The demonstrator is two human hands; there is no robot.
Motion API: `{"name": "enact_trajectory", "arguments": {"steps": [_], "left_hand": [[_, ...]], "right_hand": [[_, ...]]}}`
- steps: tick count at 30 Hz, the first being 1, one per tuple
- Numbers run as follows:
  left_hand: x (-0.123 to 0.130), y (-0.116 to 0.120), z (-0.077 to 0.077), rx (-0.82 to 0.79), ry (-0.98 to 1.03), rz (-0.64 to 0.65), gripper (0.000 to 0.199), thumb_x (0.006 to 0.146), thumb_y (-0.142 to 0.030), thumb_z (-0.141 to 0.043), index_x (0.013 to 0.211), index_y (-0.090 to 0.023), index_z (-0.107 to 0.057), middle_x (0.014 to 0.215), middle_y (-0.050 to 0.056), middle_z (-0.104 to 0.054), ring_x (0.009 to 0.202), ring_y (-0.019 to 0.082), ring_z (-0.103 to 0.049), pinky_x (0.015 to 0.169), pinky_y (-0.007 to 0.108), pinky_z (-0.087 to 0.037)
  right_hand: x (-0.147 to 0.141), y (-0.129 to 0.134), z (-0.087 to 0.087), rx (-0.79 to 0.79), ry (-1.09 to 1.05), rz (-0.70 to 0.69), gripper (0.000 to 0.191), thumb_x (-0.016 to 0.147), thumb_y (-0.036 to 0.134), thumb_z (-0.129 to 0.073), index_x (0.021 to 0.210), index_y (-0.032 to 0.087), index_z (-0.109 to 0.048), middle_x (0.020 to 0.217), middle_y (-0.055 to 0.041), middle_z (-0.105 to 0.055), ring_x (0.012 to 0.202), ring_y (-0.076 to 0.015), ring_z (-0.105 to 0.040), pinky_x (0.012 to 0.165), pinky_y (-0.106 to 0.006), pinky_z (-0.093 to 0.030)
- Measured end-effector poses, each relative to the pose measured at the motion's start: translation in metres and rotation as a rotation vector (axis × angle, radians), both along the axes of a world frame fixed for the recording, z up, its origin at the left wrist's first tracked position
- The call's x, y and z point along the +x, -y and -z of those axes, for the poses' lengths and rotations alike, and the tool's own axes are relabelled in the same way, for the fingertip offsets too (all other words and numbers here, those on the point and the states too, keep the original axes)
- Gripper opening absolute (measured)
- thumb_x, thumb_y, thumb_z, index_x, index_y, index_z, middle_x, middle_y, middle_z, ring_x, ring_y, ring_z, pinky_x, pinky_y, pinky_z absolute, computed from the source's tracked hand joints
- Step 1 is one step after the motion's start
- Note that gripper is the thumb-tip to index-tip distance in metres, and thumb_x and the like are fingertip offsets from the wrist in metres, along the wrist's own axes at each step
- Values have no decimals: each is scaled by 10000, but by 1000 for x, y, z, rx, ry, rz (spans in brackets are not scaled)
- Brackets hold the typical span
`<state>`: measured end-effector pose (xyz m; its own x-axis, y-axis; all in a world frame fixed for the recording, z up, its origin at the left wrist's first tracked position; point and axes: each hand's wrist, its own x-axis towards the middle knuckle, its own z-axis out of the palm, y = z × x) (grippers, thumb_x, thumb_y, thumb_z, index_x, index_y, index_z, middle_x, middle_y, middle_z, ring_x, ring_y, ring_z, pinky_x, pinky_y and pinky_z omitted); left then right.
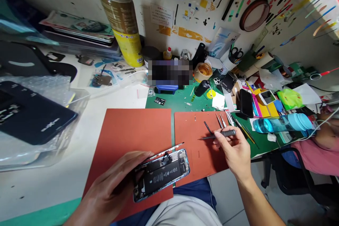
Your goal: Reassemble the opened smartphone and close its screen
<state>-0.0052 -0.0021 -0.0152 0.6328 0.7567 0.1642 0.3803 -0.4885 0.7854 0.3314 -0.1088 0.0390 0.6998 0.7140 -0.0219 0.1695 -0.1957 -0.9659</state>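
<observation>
An opened smartphone (166, 176) shows its black battery and inner parts above the left red-brown mat (127, 127). Its screen (169, 150) is tilted up along the far long edge, seen nearly edge-on. My left hand (113, 180) grips the phone at its left end; the thumb is mostly hidden. Over the right red-brown mat (190, 162), my right hand (235, 148) pinches a dark thin-tipped screwdriver (225, 134), its tip pointing left, apart from the phone. Just beyond that tip lies a small black strip-like tool (207, 127).
Tweezers (223, 120) lie at the right mat's far edge. Beyond are a black bottle (202, 88), a tape roll (203, 71), a black phone (246, 103) and a blue water bottle (283, 123). A tall spray can (124, 24) stands back left. Another person's arm (327, 130) shows at far right.
</observation>
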Motion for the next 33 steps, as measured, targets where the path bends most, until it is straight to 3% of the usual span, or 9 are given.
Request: {"name": "enact_trajectory", "arguments": {"steps": [4,7,12,18,26,33], "left_hand": [[0,0,1,-152,116,62,537,1031,-94,-523,1437,-428,-631,1292,-14,-787,1094,166,-805,920,224,-662],[0,1,2,-187,125,65,526,1049,-107,-520,1440,-442,-623,1295,-13,-776,1089,159,-799,908,210,-655],[-1,2,3,-234,117,64,479,1064,-143,-531,1440,-424,-626,1296,5,-772,1091,164,-792,901,207,-649],[0,1,2,-194,110,51,473,1044,-149,-551,1423,-411,-657,1271,-18,-798,1070,159,-804,888,186,-642],[-2,2,6,-168,111,57,479,1037,-132,-551,1439,-375,-646,1278,19,-788,1111,182,-798,928,201,-637],[1,2,1,-138,99,64,507,1053,-115,-517,1466,-397,-603,1309,-8,-770,1143,142,-785,953,164,-615]], "right_hand": [[-12,-9,-3,119,17,33,452,889,380,-888,1196,274,-575,982,-22,-825,693,-179,-785,657,-316,-687],[-19,-23,-1,132,56,0,430,958,411,-806,1282,279,-556,1022,-29,-808,731,-175,-794,712,-327,-690],[-23,-41,13,122,89,41,389,969,420,-783,1248,265,-560,1002,-23,-775,744,-174,-797,698,-314,-686],[-21,-41,23,74,96,54,403,955,439,-791,1225,261,-550,1016,-34,-780,777,-183,-802,739,-330,-686],[-21,-43,26,75,58,47,399,948,446,-796,1196,267,-539,991,-20,-772,769,-183,-799,755,-334,-684],[-21,-45,21,119,-37,72,423,910,419,-850,1173,259,-561,933,5,-780,710,-169,-793,700,-307,-674]]}}
